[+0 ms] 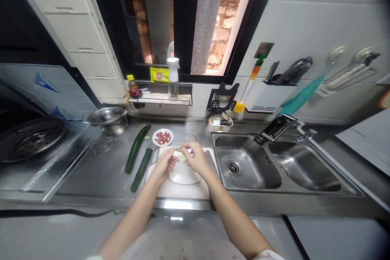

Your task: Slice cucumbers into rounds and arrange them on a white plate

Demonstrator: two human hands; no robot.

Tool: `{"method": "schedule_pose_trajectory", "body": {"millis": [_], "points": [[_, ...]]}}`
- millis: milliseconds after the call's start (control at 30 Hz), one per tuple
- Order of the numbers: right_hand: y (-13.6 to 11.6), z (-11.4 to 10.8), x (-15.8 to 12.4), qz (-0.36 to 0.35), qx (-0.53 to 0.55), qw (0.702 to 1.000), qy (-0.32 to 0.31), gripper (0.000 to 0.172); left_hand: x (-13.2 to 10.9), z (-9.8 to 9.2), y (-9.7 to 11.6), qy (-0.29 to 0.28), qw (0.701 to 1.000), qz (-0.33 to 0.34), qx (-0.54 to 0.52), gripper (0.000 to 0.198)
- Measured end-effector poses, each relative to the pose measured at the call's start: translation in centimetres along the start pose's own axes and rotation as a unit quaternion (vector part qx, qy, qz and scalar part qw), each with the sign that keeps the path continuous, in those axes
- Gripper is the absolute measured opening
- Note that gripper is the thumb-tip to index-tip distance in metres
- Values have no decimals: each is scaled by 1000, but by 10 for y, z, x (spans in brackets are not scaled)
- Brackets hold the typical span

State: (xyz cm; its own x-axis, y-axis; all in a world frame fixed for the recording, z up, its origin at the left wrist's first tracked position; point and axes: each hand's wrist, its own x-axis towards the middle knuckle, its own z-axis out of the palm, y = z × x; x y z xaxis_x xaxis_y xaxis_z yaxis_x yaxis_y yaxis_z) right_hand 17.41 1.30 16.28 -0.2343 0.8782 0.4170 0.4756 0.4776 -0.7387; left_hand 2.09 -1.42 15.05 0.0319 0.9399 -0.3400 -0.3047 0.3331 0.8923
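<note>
Steel counter (91,174); small green pieces (182,156) between hands (197,157), partly hidden, indistinct.

We can read no words: the print on the yellow packet (159,75) and red-labelled bottle (134,88) is too small.

This is a kitchen, I can tell just by looking around. There's a shiny steel double sink (252,170) with a black and silver tap (278,129). Next to it runs a long grey metal counter (88,176). Over on the left are a big round dark pan (33,140) and a round silver pot (114,126). A white box with dark handles poking out (269,98) is by the wall. Two long green cucumbers (137,150) lie out, and a little bottle with a yellow cap (133,86) stands on a thin shelf (149,99).
</note>
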Motion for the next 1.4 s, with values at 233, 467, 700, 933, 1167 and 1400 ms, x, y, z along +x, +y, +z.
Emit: {"method": "schedule_pose_trajectory", "body": {"millis": [233, 467, 700, 933, 1167, 1400], "points": [[-6, -7, -1, -34, -7, 999, -9, 17, 4, 5, 16, -19, 1000, 7, -4, 56], [0, -8, -8, -43, -30, 998, -30, 17, 6, 5, 13, -1, 999, 42, 32, 57], [2, -3, -24, -30, -43, 998, -42, 11, 2, 5, 1, 15, 993, 102, 57, 57], [30, 8, -45, 50, -40, 994, -92, 14, 11, -2, -40, -17, 994, 88, 55, 48], [57, 25, -56, 143, -20, 978, -154, 19, 32, -12, -78, -22, 997, 39, 68, 49], [73, 33, -57, 183, 17, 970, -159, 18, 44, -18, -92, -23, 993, 65, 97, 48]]}}
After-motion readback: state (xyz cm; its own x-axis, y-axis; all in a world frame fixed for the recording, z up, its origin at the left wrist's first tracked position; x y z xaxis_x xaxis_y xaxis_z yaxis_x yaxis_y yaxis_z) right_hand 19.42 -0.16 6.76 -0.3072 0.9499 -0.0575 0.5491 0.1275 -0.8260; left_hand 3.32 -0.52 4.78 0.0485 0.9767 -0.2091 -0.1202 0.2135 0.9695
